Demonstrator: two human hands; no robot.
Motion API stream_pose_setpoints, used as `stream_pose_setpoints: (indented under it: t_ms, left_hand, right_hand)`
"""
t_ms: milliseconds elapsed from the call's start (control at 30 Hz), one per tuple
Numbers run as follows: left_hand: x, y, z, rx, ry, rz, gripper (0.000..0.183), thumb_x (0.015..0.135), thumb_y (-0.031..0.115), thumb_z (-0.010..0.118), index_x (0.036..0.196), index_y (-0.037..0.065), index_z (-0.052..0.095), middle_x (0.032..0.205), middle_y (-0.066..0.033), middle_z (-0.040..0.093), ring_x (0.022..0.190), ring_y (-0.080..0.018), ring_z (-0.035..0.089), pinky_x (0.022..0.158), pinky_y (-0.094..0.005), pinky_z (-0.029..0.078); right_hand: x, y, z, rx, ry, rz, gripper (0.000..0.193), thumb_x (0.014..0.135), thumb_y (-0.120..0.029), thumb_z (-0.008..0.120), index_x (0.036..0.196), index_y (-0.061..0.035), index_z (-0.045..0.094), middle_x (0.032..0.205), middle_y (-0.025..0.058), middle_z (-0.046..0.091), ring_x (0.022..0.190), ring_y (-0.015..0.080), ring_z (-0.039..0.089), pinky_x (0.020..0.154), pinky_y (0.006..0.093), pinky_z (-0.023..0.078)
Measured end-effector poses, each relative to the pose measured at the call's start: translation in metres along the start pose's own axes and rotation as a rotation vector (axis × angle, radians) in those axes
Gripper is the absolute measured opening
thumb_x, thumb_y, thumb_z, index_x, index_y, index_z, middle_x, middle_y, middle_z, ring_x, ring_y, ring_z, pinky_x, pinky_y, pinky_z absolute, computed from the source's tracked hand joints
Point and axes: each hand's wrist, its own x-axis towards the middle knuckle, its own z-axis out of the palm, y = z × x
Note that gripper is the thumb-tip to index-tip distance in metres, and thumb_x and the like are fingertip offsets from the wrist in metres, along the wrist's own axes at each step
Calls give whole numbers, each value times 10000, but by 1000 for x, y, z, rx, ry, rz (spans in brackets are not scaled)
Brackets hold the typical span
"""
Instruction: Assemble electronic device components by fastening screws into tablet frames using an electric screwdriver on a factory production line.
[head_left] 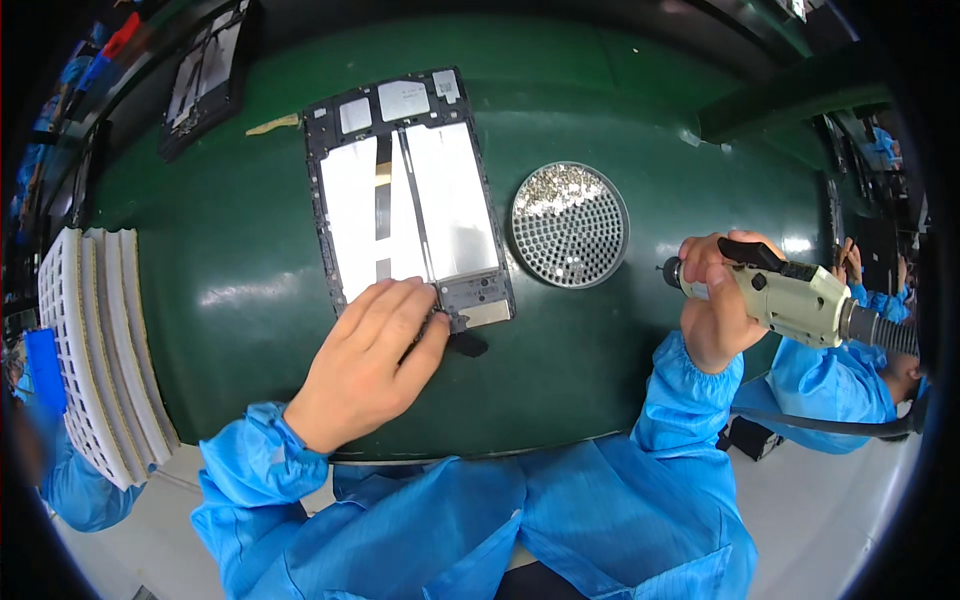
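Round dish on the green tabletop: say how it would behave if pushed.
The dish would probably slide, not roll, as it lies flat. The shiny pieces heaped on its far side look loose, so a jolt might scatter them.

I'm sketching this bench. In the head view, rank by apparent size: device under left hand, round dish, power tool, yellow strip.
1. Device under left hand
2. Round dish and power tool: too close to rank; the tool is longer but narrower, and probably nearer the camera
3. Yellow strip
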Motion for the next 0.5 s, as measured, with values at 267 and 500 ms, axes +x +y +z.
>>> stream_pose_setpoints:
  t_ms: [267,500]
  left_hand:
    - [15,1,16,-21,14,488,260,737,81,639,971,-29,664,1057,-160,635,1004,-297,598,877,-391,498]
    - [21,1,21,-78,8,474,275,714,63,651,963,-53,666,988,-177,620,932,-292,591,788,-353,508]
  right_hand:
    - [-1,-5,10,91,-20,1,351,778,3,617,1120,-7,542,727,117,582,597,209,559,641,404,510]
    - [2,-10,19,95,-68,-7,359,802,-10,625,1146,-17,520,737,125,579,617,214,565,648,406,504]
